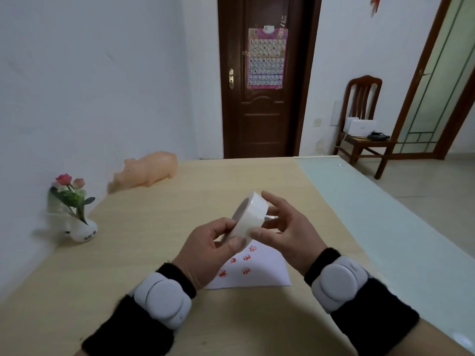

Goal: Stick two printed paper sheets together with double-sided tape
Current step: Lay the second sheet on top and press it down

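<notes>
A white roll of double-sided tape [248,218] is held up above the table, tilted on edge. My left hand [208,249] grips its lower rim, thumb on the outer face. My right hand [284,228] holds the roll's right side, thumb against the lower face and fingers curled behind it. Under both hands a white paper sheet [259,272] with red printed figures lies flat on the wooden table [159,227]. My hands hide much of the sheet; I cannot tell if a second sheet lies with it.
A small white vase with pink flowers [74,209] stands at the table's left edge by the wall. An orange toy pig [149,173] lies at the far left. A pale green glass strip [372,222] runs along the table's right side. A chair [362,124] stands beyond.
</notes>
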`<action>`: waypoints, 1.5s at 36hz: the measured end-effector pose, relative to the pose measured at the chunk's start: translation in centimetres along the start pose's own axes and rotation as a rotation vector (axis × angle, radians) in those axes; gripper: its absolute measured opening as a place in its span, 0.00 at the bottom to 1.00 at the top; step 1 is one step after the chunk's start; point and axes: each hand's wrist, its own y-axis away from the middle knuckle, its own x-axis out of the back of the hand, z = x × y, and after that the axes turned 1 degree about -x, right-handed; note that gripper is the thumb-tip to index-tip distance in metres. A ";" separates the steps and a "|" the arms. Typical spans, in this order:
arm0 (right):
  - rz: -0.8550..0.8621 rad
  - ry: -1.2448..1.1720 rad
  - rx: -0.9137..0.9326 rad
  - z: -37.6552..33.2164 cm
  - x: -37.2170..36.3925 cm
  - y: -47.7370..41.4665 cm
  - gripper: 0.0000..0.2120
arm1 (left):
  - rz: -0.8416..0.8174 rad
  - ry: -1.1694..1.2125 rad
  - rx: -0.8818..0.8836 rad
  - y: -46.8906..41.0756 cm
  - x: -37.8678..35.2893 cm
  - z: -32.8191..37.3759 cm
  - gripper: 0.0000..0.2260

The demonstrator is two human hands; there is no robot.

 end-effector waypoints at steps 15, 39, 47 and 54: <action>0.053 -0.046 -0.032 0.7 0.0 -0.2 0.19 | 0.018 -0.018 -0.004 0.0 0.0 -0.5 0.16; -0.059 0.278 -0.026 1.7 0.2 -0.4 0.41 | 0.117 -0.142 -0.041 -0.3 0.4 -1.4 0.16; -0.031 0.262 -0.002 2.5 0.5 -0.5 0.43 | 0.110 -0.123 -0.029 -0.4 0.3 -1.6 0.16; -0.046 0.240 -0.012 2.7 0.5 -0.3 0.39 | 0.126 -0.147 -0.066 -0.5 0.4 -1.7 0.23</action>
